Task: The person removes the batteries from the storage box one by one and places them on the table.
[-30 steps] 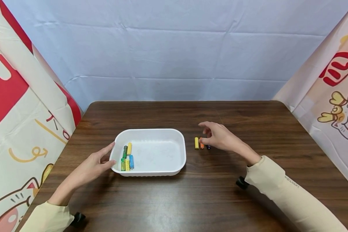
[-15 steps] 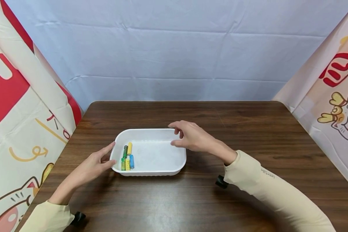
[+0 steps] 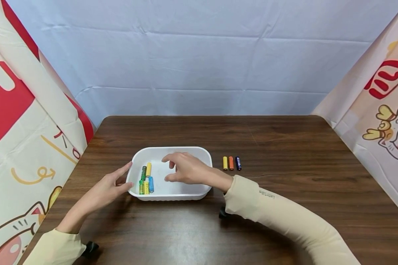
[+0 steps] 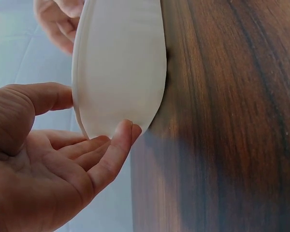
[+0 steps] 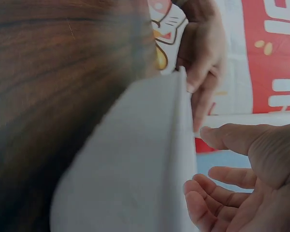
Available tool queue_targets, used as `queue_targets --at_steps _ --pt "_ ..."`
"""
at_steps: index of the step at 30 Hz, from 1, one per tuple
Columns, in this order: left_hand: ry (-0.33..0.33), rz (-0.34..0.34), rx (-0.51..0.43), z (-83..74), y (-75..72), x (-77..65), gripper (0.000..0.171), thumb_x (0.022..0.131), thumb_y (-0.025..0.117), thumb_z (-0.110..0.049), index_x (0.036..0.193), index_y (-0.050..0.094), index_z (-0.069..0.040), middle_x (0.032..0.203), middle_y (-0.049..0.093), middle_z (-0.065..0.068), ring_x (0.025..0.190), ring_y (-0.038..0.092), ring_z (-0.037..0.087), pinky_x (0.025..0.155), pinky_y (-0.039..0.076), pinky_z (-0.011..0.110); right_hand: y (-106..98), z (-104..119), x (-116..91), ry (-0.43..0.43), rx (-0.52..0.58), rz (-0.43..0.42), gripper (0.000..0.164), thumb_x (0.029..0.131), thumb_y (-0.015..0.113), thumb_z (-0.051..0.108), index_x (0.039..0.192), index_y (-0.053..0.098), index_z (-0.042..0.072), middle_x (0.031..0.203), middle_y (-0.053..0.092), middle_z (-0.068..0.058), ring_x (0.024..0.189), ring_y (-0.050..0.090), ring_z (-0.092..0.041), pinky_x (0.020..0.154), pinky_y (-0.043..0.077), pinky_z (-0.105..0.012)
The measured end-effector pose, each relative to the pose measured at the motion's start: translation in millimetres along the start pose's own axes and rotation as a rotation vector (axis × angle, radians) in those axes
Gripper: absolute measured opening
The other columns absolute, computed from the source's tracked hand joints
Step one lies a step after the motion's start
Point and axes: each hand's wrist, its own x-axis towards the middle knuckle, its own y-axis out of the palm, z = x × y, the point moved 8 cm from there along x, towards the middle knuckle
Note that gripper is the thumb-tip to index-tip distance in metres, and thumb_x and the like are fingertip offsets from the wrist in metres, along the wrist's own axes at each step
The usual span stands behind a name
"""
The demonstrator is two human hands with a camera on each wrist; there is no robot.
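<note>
A white plastic tray (image 3: 185,197) sits on the table in the head view, with several batteries grouped at its left end. Among them are a dark green battery (image 3: 144,173), a yellow battery (image 3: 148,169) and a blue battery (image 3: 151,184). My left hand (image 3: 107,189) touches the tray's left end; in the left wrist view its thumb is at the rim and its fingers lie against the outer wall. Over the middle of the tray hovers my right hand (image 3: 187,168), thumb and fingers apart, nothing visible between them.
Right of the tray, a yellow battery (image 3: 225,163), an orange battery (image 3: 231,163) and a dark blue battery (image 3: 238,163) lie side by side on the brown wooden table (image 3: 285,147). Fabric hangs behind and at both sides.
My right hand has moved left from beside the three batteries on the table to above the tray's middle. Those batteries are uncovered now. The left hand and tray have stayed put.
</note>
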Motion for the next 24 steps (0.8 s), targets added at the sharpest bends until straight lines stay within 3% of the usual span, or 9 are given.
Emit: queue_targets --at_steps 9,24 --pt "0.025 -0.002 -0.008 -0.8 -0.5 0.0 0.074 0.101 0.067 -0.014 0.160 0.026 0.005 0.142 0.054 0.030 0.114 0.064 0.033 0.087 0.056 0.038 37.1 4.3 22.1 0.075 0.027 0.053 0.055 0.088 0.084 0.026 0.136 0.065 0.007 0.102 0.068 -0.003 0.083 0.057 -0.013 0.071 0.046 -0.025" --pt "0.043 0.003 -0.007 1.1 1.0 -0.2 0.074 0.102 0.066 -0.012 0.159 0.023 0.008 0.135 0.059 0.030 0.110 0.065 0.032 0.080 0.056 0.035 63.4 4.0 36.3 0.071 0.055 0.076 0.052 0.087 0.085 0.024 0.131 0.067 0.003 0.085 0.061 0.002 0.080 0.055 -0.011 0.072 0.044 -0.023"
